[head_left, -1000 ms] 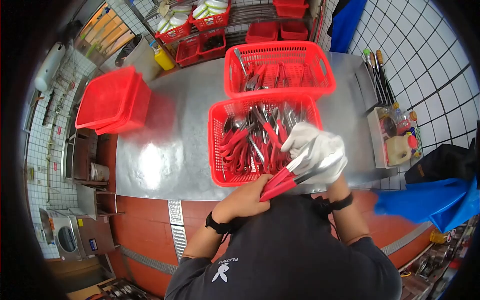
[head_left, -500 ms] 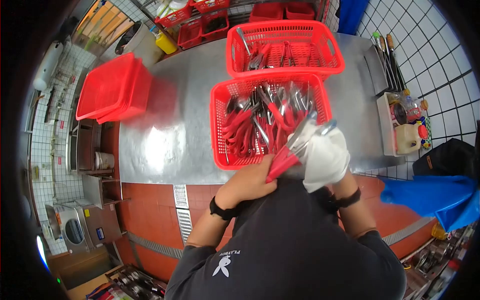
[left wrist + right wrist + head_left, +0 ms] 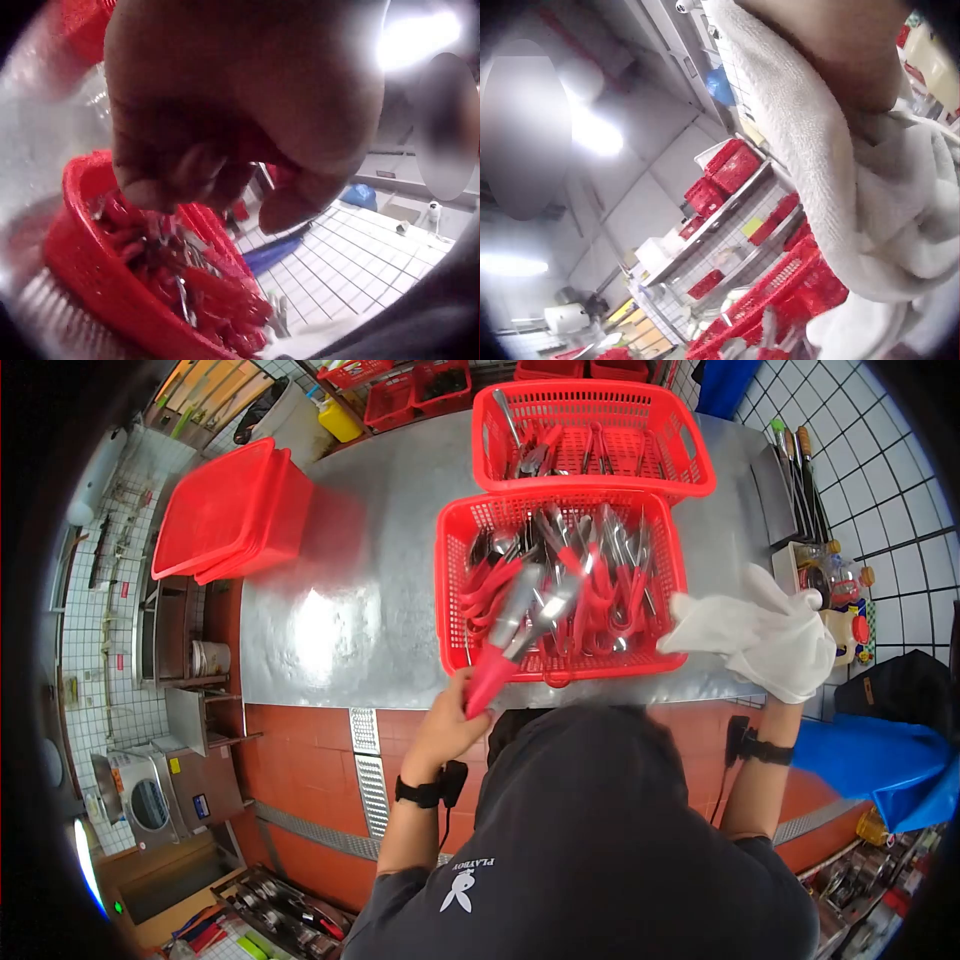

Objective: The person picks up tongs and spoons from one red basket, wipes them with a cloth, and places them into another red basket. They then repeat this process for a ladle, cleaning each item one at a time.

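My left hand grips the red handle of a pair of tongs, whose blurred metal ends point up over the near red basket. That basket holds many red-handled metal tongs. In the left wrist view the curled fingers of my left hand are above the basket rim. My right hand, right of the basket, holds a white cloth that hides its fingers. The right wrist view shows part of the right hand with the cloth bunched beside it.
Behind the near basket stands a second red basket with fewer utensils. Stacked red bins are at the left of the metal table. At the right edge are a tray with bottles and a blue sheet.
My hands have separated: the cloth has left the tongs and moved right with my right hand. My left hand has moved left with the tongs.
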A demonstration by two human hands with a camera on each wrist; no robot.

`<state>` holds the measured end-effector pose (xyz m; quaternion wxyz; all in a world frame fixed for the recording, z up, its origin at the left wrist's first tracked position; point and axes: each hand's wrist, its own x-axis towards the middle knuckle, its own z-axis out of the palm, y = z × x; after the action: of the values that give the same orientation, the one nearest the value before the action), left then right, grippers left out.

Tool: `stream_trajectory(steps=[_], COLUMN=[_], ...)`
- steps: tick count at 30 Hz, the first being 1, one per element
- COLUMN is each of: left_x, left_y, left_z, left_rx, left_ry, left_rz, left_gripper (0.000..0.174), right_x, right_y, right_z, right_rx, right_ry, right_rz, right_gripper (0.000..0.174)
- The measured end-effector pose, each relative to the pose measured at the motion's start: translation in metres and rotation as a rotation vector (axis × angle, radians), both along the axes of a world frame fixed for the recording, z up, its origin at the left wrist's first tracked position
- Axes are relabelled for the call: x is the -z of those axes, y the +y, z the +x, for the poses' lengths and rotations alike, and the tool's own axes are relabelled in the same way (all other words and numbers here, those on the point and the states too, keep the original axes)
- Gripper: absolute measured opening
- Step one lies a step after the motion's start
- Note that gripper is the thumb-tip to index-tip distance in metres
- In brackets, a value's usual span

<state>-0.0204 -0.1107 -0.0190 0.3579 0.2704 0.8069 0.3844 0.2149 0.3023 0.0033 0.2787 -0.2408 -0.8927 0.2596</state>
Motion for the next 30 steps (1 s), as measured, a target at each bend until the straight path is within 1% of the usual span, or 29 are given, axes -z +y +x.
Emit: stream_trajectory(steps=[1,2,3,4,5,7,8,9,11,12,14,15,17,18,19,21,25,27,28,30], left_x=[0.004,0.009,0.015,0.018,0.017,0.011,0.004,0.006,0.013,0.011,0.007,0.012,0.028,0.026,0.025,0.021,0.010,0.014,0.024,0.046], left_y=[-0.008,-0.015,-0.021,-0.025,-0.025,-0.018,-0.013,-0.010,-0.001,0.006,0.024,0.030,0.038,0.044,0.049,0.058,0.079,0.090,0.092,0.102], left_z=[-0.004,-0.010,-0.016,-0.020,-0.024,-0.035,-0.038,-0.044,-0.055,-0.059,-0.063,-0.068,-0.076,-0.077,-0.078,-0.079,-0.095,-0.111,-0.114,-0.115], left_rx=[-0.154,-0.152,-0.243,-0.335,-0.337,-0.360,-0.366,-0.370,-0.356,-0.354,-0.317,-0.309,-0.289,-0.286,-0.276,-0.261,-0.247,-0.074,-0.072,-0.008], left_ry=[0.003,-0.002,-0.007,-0.012,-0.015,0.121,0.163,0.166,0.194,0.197,0.303,0.309,0.360,0.371,0.376,0.428,0.471,0.528,0.536,0.670], left_rz=[-0.018,-0.019,0.006,0.033,0.036,0.029,-0.052,-0.049,-0.062,-0.062,-0.236,-0.235,-0.351,-0.352,-0.353,-0.272,-0.232,-0.352,-0.354,-0.422], left_gripper=[0.058,0.058,0.058,0.058,0.058,0.059,0.060,0.060,0.061,0.061,0.062,0.062,0.061,0.062,0.062,0.064,0.065,0.066,0.066,0.067], right_x=[0.018,0.015,0.015,0.016,0.011,0.077,0.084,0.091,0.199,0.201,0.199,0.202,0.220,0.245,0.259,0.263,0.268,0.273,0.276,0.282], right_y=[0.014,0.013,0.009,0.004,0.000,0.023,0.021,0.018,0.033,0.028,0.008,0.006,-0.003,0.002,0.007,0.009,0.017,0.021,0.023,0.025], right_z=[0.021,0.023,0.021,0.015,0.008,0.012,0.000,-0.009,0.003,-0.004,-0.023,-0.022,-0.019,-0.007,-0.001,0.001,0.002,0.002,0.003,0.006], right_rx=[0.160,0.317,0.316,0.338,0.356,0.345,0.101,-0.147,-0.005,-0.003,0.076,0.083,0.172,0.171,0.166,0.142,0.120,0.118,0.114,0.109], right_ry=[-0.154,-0.308,-0.312,-0.622,-0.932,-1.026,-1.142,-1.247,-0.783,-0.780,-1.032,-1.027,-0.942,-0.964,-0.940,-0.886,-0.824,-0.800,-0.795,-0.780], right_rz=[0.249,0.500,0.501,0.532,0.559,0.509,0.451,0.385,0.240,0.238,0.115,0.109,-0.076,-0.149,-0.142,-0.074,-0.012,0.004,0.011,0.026], right_gripper=[0.076,0.080,0.080,0.076,0.072,0.055,0.046,0.037,0.041,0.041,0.052,0.052,0.059,0.059,0.058,0.056,0.052,0.050,0.049,0.048])
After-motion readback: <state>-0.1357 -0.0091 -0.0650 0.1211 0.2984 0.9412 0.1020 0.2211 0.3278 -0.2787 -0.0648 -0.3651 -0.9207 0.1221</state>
